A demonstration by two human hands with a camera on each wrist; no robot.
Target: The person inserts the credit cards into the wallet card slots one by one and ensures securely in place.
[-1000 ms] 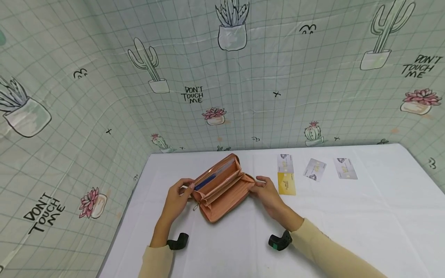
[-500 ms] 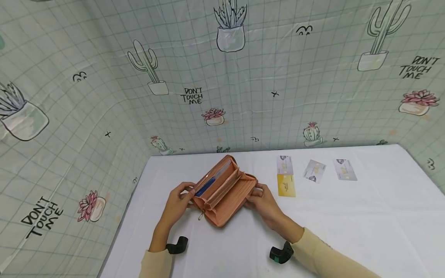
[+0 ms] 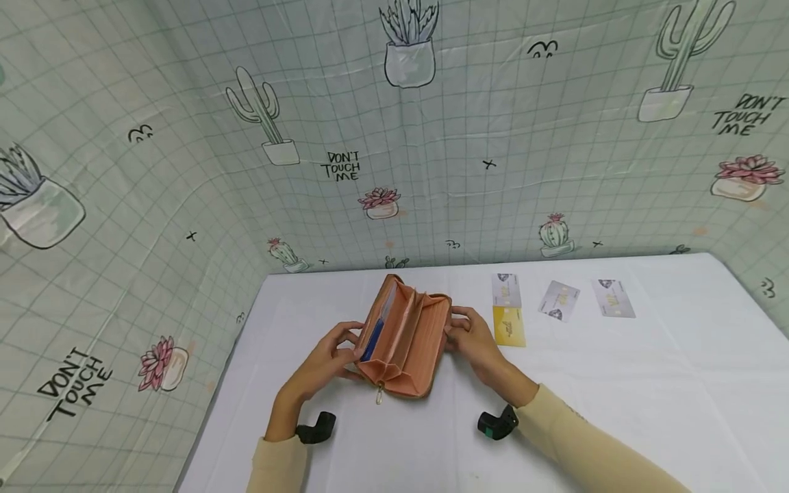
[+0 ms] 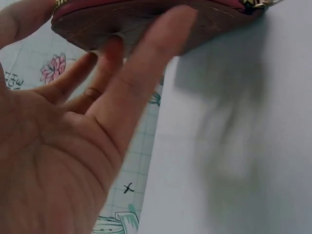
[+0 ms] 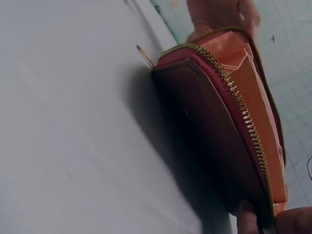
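An unzipped wallet (image 3: 409, 335) with an orange lining stands spread between my hands in the head view. Inside its left pocket a blue card (image 3: 372, 341) shows, with a pale card edge behind it. My left hand (image 3: 327, 356) holds the wallet's left side, thumb and fingers about the cover; some fingertips are hidden behind it. At the opposite side my right hand (image 3: 477, 342) pinches the right edge, and its fingertips (image 5: 247, 219) show in the right wrist view. The zip pull (image 3: 379, 394) dangles at the near end. Dark outer cover (image 4: 131, 22) fills the top of the left wrist view.
Right of the wallet, a yellow card (image 3: 508, 326) lies against a grey card (image 3: 506, 290). Two more grey cards, one tilted (image 3: 559, 301) and one farther right (image 3: 613, 298), lie on the white table (image 3: 616, 383). A cactus-print cloth (image 3: 462, 137) hangs behind.
The wallet has turned from a slant to nearly upright in the head view, its far end swinging left. My left hand has shifted right with it; the loose cards stay put.
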